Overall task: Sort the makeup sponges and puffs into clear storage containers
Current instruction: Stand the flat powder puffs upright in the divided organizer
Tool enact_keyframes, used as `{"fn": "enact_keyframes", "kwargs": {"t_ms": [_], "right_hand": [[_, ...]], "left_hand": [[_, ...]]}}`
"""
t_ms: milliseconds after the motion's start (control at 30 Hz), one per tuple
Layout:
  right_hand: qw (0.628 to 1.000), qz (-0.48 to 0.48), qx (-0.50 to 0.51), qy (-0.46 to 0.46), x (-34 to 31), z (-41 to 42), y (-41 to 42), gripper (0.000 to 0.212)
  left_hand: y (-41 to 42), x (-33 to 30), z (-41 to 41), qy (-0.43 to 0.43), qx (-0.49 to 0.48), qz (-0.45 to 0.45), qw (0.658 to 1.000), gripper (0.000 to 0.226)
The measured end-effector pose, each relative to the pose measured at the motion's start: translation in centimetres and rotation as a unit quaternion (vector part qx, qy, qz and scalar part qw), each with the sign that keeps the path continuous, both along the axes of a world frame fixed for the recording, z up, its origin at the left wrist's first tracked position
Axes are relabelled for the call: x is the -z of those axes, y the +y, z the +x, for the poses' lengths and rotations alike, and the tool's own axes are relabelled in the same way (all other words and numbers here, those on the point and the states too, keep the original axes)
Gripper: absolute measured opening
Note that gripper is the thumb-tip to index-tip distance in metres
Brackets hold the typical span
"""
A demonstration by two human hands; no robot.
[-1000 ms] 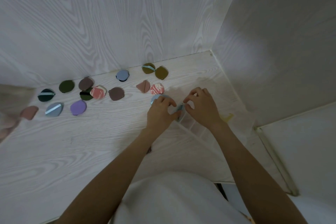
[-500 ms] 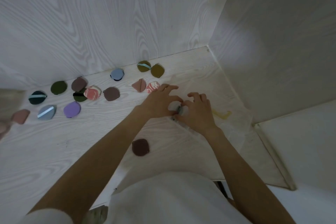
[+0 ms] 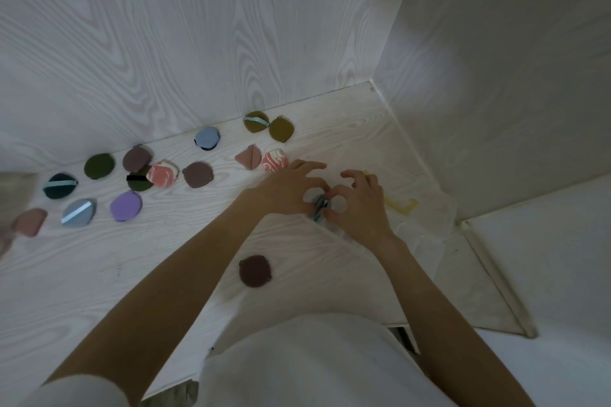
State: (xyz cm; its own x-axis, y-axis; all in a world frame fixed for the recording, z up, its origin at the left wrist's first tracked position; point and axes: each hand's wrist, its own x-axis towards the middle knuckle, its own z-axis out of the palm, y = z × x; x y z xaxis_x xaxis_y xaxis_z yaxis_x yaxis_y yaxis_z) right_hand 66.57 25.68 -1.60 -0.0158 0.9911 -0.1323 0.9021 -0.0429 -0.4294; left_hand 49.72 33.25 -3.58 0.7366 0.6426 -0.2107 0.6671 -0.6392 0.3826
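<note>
Surface: white wood-grain worktop (image 3: 99, 274) set in a corner, with a wood-grain back wall and a plain side wall on the right.
Left hand (image 3: 291, 188): fingers spread and partly curled; fingertips press on a small grey-blue folded makeup puff (image 3: 319, 206) from the left side.
Right hand (image 3: 358, 205): thumb and forefinger pinch the same grey-blue puff from the right; the other fingers are raised and loosely bent.
Grey-blue puff: held edge-up between both hands, at the near left edge of a clear plastic storage container (image 3: 420, 235).
Container: lies flat near the right edge of the worktop, toward the right back corner; its compartments are too faint to make out. A pale yellow mark (image 3: 401, 206) shows inside it.
Loose puffs, back edge: two olive-brown round puffs (image 3: 268, 125) touching each other, the left one with a light-blue strap; a light-blue round puff (image 3: 207, 138) to their left.
Loose puffs, middle row: pink folded puff (image 3: 247, 156) beside a red-and-white marbled puff (image 3: 273, 160), the latter just beside the left hand; brown round puff (image 3: 197, 174); second marbled puff (image 3: 162, 173).
Loose puffs, left edge: dark green (image 3: 99, 166), mauve (image 3: 136, 158), teal with strap (image 3: 60, 186), grey-blue with strap (image 3: 78, 212), purple (image 3: 125, 206), dusty pink (image 3: 30, 222).
Near edge: a dark maroon round puff (image 3: 254, 271) lies alone between the forearms.
</note>
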Motion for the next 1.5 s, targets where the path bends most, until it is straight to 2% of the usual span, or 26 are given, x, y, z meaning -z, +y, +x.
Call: {"fn": "enact_keyframes", "kwargs": {"t_ms": [133, 267, 333, 367, 433, 533, 600, 667, 800, 967, 1067, 1200, 1267, 1367, 1433, 1500], "right_hand": [[0.999, 0.027, 0.037, -0.020, 0.1, -0.1, 0.1, 0.029], [0.998, 0.023, 0.023, -0.054, 0.1, -0.9, 0.6, 0.026], [0.998, 0.012, 0.008, -0.059, 0.2, -0.9, 0.8, 0.026], [0.998, 0.005, 0.008, -0.054, 0.3, -0.8, 0.9, 0.026], [0.999, -0.007, 0.015, -0.044, 0.4, -0.5, 0.8, 0.026], [0.999, 0.013, 0.010, -0.036, 0.6, -0.5, 0.6, 0.025], [0.999, 0.030, 0.011, -0.006, 0.5, -0.5, 0.7, 0.025], [0.999, 0.033, 0.011, 0.024, 0.4, -0.6, 0.9, 0.025], [0.999, 0.022, 0.012, 0.020, 0.8, -0.2, 1.2, 0.024], [0.999, 0.019, 0.021, 0.044, 1.5, 0.3, 0.5, 0.020], [0.997, 0.038, 0.019, 0.064, 1.5, 0.4, 0.2, 0.018], [0.991, 0.092, 0.003, 0.098, 1.1, 0.3, 0.3, 0.020], [0.984, 0.106, -0.026, 0.139, 0.3, 0.3, 0.6, 0.026], [0.975, 0.096, -0.057, 0.191, -1.4, 0.0, 1.2, 0.030], [0.972, 0.129, -0.068, 0.184, -1.7, 0.3, 1.4, 0.020], [0.972, 0.154, -0.056, 0.169, -1.7, 1.0, 1.5, 0.013]], "left_hand": [[-0.8, 0.1, -0.7, -0.047, -0.032, -0.015, 0.998, 0.037], [-2.1, 0.3, -1.0, -0.060, -0.049, -0.030, 0.997, 0.046], [-2.4, 0.4, -1.3, -0.101, -0.064, -0.041, 0.992, 0.051], [-2.6, 0.4, -1.5, -0.131, -0.082, -0.046, 0.987, 0.045], [-2.9, -0.3, -1.6, -0.194, -0.161, -0.063, 0.966, 0.026], [-3.4, -0.8, -2.4, -0.263, -0.292, -0.045, 0.919, 0.020], [-3.5, -0.5, -3.5, -0.253, -0.360, -0.011, 0.898, 0.020], [-3.0, 0.2, -4.5, -0.192, -0.398, 0.013, 0.897, 0.024], [-1.6, 2.6, -4.7, -0.037, -0.345, 0.011, 0.938, 0.042], [-1.7, 2.7, -3.8, -0.105, -0.412, -0.051, 0.904, 0.042], [-2.1, 1.7, -4.1, -0.138, -0.439, -0.076, 0.885, 0.028], [-3.9, -1.2, -3.9, -0.261, -0.429, -0.123, 0.856, 0.015], [-4.6, -2.9, -2.8, -0.302, -0.398, -0.113, 0.859, 0.015], [-4.8, -4.5, -0.5, -0.337, -0.325, -0.073, 0.880, 0.015], [-4.6, -4.3, 0.5, -0.341, -0.286, -0.053, 0.894, 0.021], [-4.5, -3.5, 0.8, -0.308, -0.285, -0.048, 0.906, 0.036]]}}
